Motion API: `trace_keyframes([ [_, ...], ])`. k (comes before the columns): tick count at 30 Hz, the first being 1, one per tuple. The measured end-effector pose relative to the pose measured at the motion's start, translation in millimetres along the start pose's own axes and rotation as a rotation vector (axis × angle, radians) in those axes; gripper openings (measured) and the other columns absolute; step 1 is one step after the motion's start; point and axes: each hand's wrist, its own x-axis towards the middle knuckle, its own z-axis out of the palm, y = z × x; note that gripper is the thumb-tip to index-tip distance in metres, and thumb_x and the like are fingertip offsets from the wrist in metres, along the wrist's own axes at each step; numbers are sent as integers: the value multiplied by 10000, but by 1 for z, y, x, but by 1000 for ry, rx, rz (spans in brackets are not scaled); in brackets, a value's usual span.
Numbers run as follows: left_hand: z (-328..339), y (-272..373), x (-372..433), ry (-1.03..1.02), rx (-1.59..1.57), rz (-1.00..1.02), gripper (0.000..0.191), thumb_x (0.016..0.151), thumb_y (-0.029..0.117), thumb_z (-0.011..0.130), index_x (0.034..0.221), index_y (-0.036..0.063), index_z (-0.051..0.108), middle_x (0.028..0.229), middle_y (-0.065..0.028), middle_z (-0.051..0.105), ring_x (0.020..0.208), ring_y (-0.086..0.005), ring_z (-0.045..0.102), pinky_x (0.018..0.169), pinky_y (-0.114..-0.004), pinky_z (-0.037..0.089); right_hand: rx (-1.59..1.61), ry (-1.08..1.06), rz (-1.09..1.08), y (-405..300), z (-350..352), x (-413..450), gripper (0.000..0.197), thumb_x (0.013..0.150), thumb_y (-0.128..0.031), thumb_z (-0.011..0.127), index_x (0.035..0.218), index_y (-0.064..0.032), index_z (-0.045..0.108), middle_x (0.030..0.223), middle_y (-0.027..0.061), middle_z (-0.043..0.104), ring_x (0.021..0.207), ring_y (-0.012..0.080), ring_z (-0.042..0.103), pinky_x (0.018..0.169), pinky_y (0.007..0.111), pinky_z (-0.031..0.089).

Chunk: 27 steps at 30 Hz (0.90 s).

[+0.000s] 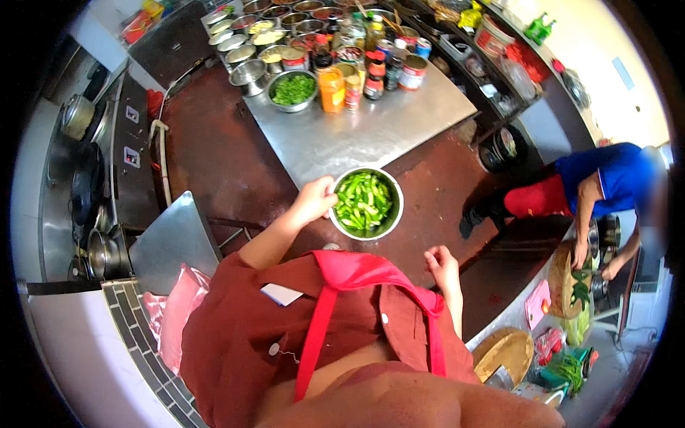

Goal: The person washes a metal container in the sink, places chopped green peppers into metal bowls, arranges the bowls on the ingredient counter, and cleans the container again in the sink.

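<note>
My left hand (314, 202) grips the rim of a round metal pot (398, 216), thumb and fingers pinching its left side. Cut green chilli peppers (364, 199) lie inside it. The pot is held out in front of my chest, over the floor and by the near corner of a stainless steel table (342, 158). To the right of the pot and lower, my right hand (443, 266) hangs in the air with loosely bent fingers and nothing in it.
Metal tubs, sauce bottles and a bowl of chopped greens (292, 90) crowd the table's far part. At left stand stoves (126, 139) and a metal side table (168, 241). A co-worker (599, 176) cuts greens at right, near a round wooden chopping board (505, 358).
</note>
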Motion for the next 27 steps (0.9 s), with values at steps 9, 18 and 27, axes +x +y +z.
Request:
trace_keyframes([
  [9, -113, -52, -52, 540, -69, -126, 108, 698, 23, 493, 636, 37, 406, 516, -53, 484, 420, -132, 523, 387, -255, 406, -208, -415, -330, -84, 100, 101, 191, 763, -188, 594, 792, -17, 514, 632, 101, 557, 559, 163, 540, 537, 286, 432],
  [18, -111, -60, -172, 1131, -361, -399, 72, 754, 36, 498, 703, 50, 451, 626, -7, 476, 463, -76, 455, 397, -188, 395, -346, -943, -616, -135, 191, 163, 145, 773, -144, 586, 822, -21, 528, 649, 59, 556, 554, 110, 537, 534, 249, 438],
  [27, -125, -59, -212, 1362, -462, -410, 92, 780, 27, 481, 722, 87, 444, 600, 16, 476, 438, -46, 410, 395, -164, 324, -337, -1184, -800, -170, 294, 173, 135, 771, -161, 580, 810, -40, 536, 628, 52, 555, 562, 115, 534, 526, 251, 430],
])
